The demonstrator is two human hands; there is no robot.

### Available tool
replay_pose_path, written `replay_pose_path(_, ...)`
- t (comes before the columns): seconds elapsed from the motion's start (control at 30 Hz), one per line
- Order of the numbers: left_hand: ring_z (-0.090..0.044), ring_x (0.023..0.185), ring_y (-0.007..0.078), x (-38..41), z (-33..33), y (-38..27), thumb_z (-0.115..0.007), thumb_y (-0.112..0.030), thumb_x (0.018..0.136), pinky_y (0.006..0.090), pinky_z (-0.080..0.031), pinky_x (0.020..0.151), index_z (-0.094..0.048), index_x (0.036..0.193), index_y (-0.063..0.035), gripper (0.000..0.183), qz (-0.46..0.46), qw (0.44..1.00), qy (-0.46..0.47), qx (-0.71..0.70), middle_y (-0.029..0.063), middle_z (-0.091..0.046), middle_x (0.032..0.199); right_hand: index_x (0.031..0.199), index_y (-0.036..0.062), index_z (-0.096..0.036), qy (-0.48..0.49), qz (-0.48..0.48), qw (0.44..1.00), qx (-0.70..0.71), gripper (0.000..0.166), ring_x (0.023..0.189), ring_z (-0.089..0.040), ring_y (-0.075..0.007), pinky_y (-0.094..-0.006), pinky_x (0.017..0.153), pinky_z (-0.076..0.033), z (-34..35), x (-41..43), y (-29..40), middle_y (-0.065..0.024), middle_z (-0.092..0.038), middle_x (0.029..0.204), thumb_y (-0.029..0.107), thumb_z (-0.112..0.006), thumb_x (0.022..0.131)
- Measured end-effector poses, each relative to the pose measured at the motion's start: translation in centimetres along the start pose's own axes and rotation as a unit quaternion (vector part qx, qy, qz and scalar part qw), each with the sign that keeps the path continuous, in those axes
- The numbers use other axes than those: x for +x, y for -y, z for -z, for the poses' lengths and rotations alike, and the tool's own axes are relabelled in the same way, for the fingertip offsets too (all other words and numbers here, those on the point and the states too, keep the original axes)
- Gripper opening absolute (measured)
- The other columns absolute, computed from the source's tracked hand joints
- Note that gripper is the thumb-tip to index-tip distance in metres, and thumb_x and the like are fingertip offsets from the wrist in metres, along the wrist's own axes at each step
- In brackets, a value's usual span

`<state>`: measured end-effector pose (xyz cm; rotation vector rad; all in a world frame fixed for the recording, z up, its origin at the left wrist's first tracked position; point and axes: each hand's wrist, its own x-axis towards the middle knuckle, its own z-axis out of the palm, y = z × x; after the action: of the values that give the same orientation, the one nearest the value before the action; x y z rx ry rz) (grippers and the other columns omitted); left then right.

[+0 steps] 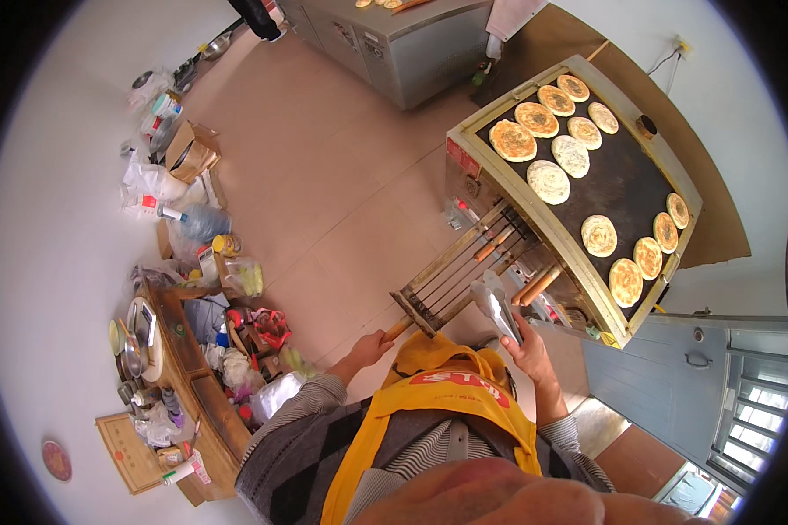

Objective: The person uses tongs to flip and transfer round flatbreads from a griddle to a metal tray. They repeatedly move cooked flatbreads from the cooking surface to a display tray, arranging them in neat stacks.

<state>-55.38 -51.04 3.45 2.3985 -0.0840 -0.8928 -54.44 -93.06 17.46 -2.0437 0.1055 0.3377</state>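
Observation:
My left hand (pixel 370 349) grips the wooden handle of a pulled-out metal rack (pixel 448 282), whose bars run out from under the griddle. Metal tongs (pixel 496 303) are in my right hand (pixel 527 348), their tips over the rack's right side, with nothing seen between them. Several round flatbreads lie on the black griddle plate (pixel 620 167): a browned one (pixel 512 140) and others at the upper left, paler ones (pixel 548 182) beside them, a pale one (pixel 599 235) nearer me, and a browned row (pixel 626 282) at the right. Wooden handles (pixel 537 286) stick out from the griddle's front.
A steel counter (pixel 427 56) stands ahead, with part of a person's dark sleeve (pixel 256 18) at its left. On the left are a wooden desk (pixel 200 394), a water jug (pixel 203 223), a cardboard box (pixel 192 152) and plastic bags. A grey door (pixel 656 377) is at the right.

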Motion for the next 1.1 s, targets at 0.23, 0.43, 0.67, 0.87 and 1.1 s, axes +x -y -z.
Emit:
replay_pose_path(0.23, -0.064, 0.09, 0.0414, -1.3, -0.1, 0.6, -0.059, -0.042, 0.094, 0.0482, -0.05, 0.076, -0.057, 0.107, -0.0038, 0.04, 0.002, 1.0, -0.012, -0.021, 0.0219, -0.067, 0.092, 0.136, -0.0027, -0.048, 0.026, 0.015, 0.999, -0.025, 0.077, 0.104, -0.065, -0.0388, -0.0399, 0.087, -0.05, -1.4, 1.3, 0.6, -0.0299, -0.064, 0.112, 0.049, -0.072, 0.084)
replay_pose_path(0.43, -0.064, 0.09, 0.0415, -1.3, -0.1, 0.4, -0.058, -0.042, 0.094, 0.0483, -0.05, 0.078, -0.058, 0.107, -0.0034, 0.041, 0.003, 1.0, -0.011, -0.021, 0.0217, -0.067, 0.092, 0.136, -0.0016, -0.048, 0.039, 0.024, 0.999, -0.028, 0.078, 0.1, -0.066, -0.0382, -0.0404, 0.085, -0.05, -1.7, 1.7, 1.6, -0.03, -0.065, 0.107, 0.051, -0.072, 0.084)
replay_pose_path(0.67, -0.064, 0.091, 0.0418, -1.2, -0.5, 0.8, -0.058, -0.044, 0.094, 0.049, -0.05, 0.079, -0.059, 0.108, -0.0033, 0.043, 0.003, 1.0, -0.015, -0.019, 0.0223, -0.068, 0.095, 0.135, -0.0047, -0.047, 0.05, 0.01, 0.997, -0.054, 0.077, 0.112, -0.062, -0.032, -0.0373, 0.093, -0.047, -1.5, 1.7, 1.5, -0.0262, -0.064, 0.115, 0.052, -0.068, 0.088)
replay_pose_path(0.87, -0.064, 0.089, 0.0425, -1.3, 0.1, 0.9, -0.058, -0.044, 0.094, 0.0499, -0.05, 0.078, -0.059, 0.108, -0.0035, 0.043, 0.004, 1.0, -0.008, -0.013, 0.0232, -0.067, 0.092, 0.134, -0.0057, -0.047, 0.047, 0.018, 0.998, -0.042, 0.075, 0.109, -0.064, -0.0307, -0.0376, 0.092, -0.048, -2.0, 1.7, 1.7, -0.0261, -0.065, 0.113, 0.051, -0.067, 0.089)
replay_pose_path(1.1, -0.062, 0.1, 0.0418, 0.9, -4.2, 5.3, -0.051, -0.047, 0.097, 0.0499, -0.049, 0.085, -0.061, 0.108, -0.0078, 0.042, 0.053, 0.998, -0.019, 0.009, 0.0225, -0.066, 0.104, 0.14, -0.0031, -0.044, 0.035, 0.06, 0.997, -0.025, 0.065, 0.126, -0.054, -0.0301, -0.0398, 0.103, -0.043, -2.9, 2.7, -3.1, -0.0246, -0.058, 0.13, 0.038, -0.065, 0.094)
